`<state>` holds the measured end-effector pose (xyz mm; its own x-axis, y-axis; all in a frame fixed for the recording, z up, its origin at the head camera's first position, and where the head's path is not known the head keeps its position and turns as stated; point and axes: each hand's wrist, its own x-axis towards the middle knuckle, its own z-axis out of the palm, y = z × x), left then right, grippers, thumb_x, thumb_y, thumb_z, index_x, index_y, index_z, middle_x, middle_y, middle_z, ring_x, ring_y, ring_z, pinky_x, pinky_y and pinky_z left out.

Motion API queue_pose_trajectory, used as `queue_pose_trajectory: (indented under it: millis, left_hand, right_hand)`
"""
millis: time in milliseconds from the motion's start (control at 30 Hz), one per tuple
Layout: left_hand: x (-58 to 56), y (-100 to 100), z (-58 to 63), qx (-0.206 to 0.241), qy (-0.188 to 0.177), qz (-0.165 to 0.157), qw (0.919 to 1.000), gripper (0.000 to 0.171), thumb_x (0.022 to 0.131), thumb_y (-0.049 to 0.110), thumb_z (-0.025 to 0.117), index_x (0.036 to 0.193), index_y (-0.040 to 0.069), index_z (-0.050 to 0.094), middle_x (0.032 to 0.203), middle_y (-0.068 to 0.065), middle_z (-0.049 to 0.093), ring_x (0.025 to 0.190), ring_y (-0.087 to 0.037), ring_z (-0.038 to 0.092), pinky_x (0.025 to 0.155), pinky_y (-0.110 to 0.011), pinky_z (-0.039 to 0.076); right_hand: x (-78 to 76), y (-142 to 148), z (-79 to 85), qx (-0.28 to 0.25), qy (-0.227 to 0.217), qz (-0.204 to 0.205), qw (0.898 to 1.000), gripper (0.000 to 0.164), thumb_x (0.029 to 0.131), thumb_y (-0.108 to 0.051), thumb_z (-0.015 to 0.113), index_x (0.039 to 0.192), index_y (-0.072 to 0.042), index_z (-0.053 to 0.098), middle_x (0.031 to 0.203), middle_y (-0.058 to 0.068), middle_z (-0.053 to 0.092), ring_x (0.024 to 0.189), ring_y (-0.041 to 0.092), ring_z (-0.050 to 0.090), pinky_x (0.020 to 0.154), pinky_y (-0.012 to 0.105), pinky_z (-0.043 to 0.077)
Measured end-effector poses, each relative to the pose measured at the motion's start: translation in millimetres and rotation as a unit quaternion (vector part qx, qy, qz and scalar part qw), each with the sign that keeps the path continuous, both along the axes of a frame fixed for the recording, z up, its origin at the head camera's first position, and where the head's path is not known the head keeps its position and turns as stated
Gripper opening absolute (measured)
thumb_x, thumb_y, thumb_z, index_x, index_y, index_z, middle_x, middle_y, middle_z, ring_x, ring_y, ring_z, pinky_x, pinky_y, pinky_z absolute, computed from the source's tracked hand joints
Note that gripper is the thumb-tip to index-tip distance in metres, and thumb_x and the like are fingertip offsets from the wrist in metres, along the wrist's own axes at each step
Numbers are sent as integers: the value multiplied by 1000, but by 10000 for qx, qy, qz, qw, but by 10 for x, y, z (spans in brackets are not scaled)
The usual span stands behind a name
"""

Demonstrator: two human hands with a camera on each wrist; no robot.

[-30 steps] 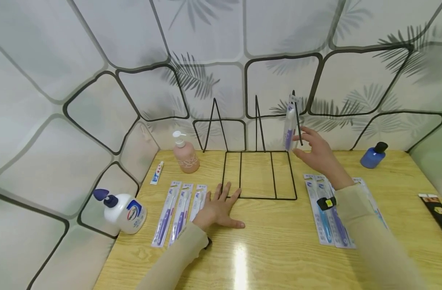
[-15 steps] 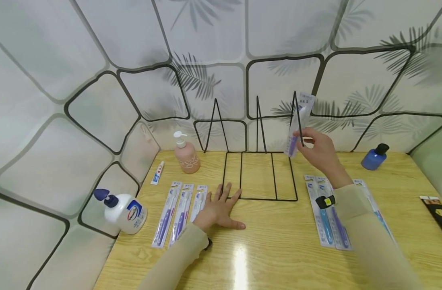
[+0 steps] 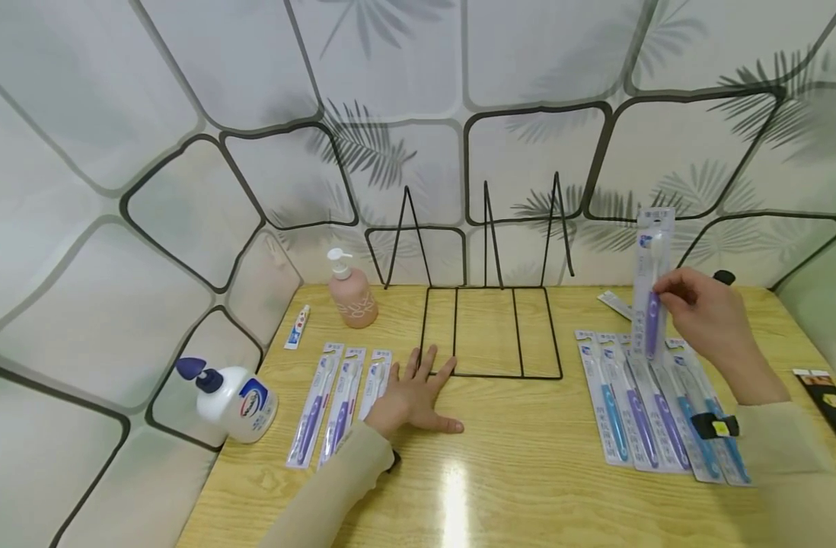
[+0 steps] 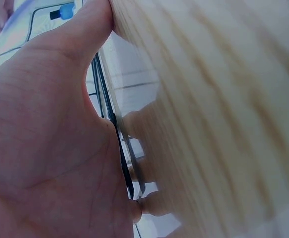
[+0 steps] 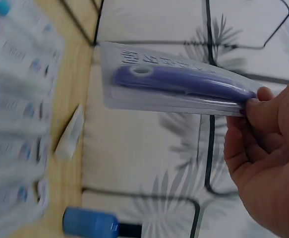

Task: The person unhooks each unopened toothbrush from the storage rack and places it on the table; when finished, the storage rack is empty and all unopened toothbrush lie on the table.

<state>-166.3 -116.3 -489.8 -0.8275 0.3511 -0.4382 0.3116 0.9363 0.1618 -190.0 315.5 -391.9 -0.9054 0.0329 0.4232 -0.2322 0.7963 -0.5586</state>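
Note:
My right hand (image 3: 709,316) pinches a packaged toothbrush (image 3: 652,327) with a purple handle by one edge and holds it upright over a row of packaged toothbrushes (image 3: 617,426), blue and purple, at the right of the table. In the right wrist view, thumb and fingertips grip the clear pack (image 5: 184,83) at one end of the purple handle. My left hand (image 3: 413,402) rests on the table with fingers spread, its fingertips at the front left corner of a black wire rack (image 3: 486,374). Beside that hand lie packaged purple toothbrushes (image 3: 313,415), one partly covered by it.
A pink pump bottle (image 3: 353,301) and a small toothpaste tube (image 3: 297,327) stand and lie at back left, a white pump bottle (image 3: 243,407) nearer. A pale tube (image 3: 615,304) lies behind the right row. A blue bottle (image 5: 89,221) with a black cap and a black pack (image 3: 829,403) are farther right.
My right hand has gripped the purple toothbrush, taken it off the rack's right upright prong, and carried it right, over the row. The left hand has stayed in place.

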Motion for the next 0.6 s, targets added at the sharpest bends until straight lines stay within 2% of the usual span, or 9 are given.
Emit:
queue_pose_trajectory:
  millis: [167,300,467,600]
  left_hand:
    - [-3,-12,-19,17,73,-4,10000,118,75,86,61,163,42,-4,172,-2,-15,160,-34,-10,124,-66,5]
    - [-2,-25,-26,60,80,8,9999,118,74,86,62,163,42,-3,172,-2,-15,160,-34,-9,124,-66,6]
    - [-4,-28,-30,68,35,28,10000,118,75,85,63,162,42,-4,172,-3,-15,160,-35,-10,124,-66,5]
    - [-12,-26,-26,26,33,21,10000,118,76,84,63,163,42,-4,172,-3,-15,160,-35,-10,124,-66,5]
  right_hand:
    - [183,448,-143,446,-888,-27,9950,9,96,2,61,104,0,63,93,21,68,67,-12,42,54,17,38]
    - [283,800,-337,735,-1323,71,9885,10,93,5,60,103,6,62,87,21,66,64,-3,43,52,22,39]
    - [373,1141,-581,988,-2135,301,9715,9,89,8,58,97,10,62,84,20,64,68,7,49,54,22,41]
    - [408,1262,-730,933,-2656,514,9582,7,89,9,55,93,11,61,80,12,62,67,5,47,55,22,43]
